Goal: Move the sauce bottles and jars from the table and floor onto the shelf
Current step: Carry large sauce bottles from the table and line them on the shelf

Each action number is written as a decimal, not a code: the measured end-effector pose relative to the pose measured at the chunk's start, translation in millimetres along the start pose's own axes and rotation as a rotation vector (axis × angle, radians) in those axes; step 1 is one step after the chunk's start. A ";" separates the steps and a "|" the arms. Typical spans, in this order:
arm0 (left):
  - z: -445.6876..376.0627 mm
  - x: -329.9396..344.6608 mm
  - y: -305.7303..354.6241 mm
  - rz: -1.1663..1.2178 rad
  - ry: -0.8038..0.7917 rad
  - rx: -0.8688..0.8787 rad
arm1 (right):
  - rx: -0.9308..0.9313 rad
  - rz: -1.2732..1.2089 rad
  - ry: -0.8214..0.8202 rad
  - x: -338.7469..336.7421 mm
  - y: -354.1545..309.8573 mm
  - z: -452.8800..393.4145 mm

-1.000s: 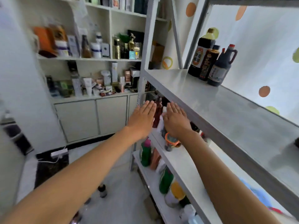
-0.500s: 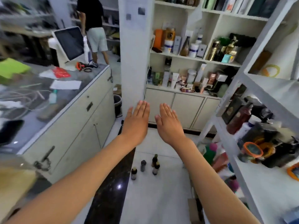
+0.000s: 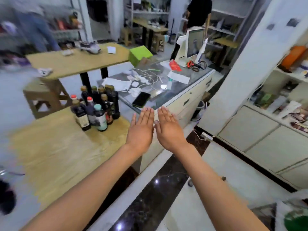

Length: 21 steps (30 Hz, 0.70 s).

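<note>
Out in front, the left hand (image 3: 140, 130) and right hand (image 3: 170, 130) hover side by side, backs up, fingers (image 3: 146, 114) straight and together, holding nothing. Just beyond and to the left, the bottles (image 3: 96, 107) stand packed tight at the corner of the wooden table (image 3: 55, 152), well apart from both hands. They touch one another and sit close to the edge, so I judge that pulling one out carelessly could tip its neighbours or knock one to the floor (image 3: 191, 197); the dark glass would likely break. Their labels are too blurred to read. No brand or writing is legible anywhere, including on the phone (image 3: 141, 99) farther back.
</note>
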<state>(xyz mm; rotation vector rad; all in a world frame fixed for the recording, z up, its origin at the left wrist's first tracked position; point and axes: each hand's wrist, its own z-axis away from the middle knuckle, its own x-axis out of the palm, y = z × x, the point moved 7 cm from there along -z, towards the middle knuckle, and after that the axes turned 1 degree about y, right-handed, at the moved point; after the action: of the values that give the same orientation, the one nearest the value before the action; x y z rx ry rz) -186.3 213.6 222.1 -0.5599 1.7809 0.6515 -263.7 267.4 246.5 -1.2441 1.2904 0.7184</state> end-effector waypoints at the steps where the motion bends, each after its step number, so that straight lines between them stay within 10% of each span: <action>1: 7.7 -1.3 -23.1 -0.009 0.003 -0.036 | -0.029 -0.003 0.001 10.2 -19.4 -7.2; 14: 89.4 -7.3 -264.9 0.011 0.023 -0.500 | -0.297 -0.143 -0.207 146.3 -204.8 -84.9; 21: 52.2 8.5 -336.8 0.164 -0.026 -0.617 | -0.023 -0.397 -0.239 207.6 -193.2 -176.6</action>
<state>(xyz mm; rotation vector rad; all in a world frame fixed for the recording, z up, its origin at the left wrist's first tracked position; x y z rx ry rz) 69.5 0.3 149.4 -0.8139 1.5981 1.3346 -93.8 4.4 130.0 -1.3366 0.8093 0.5734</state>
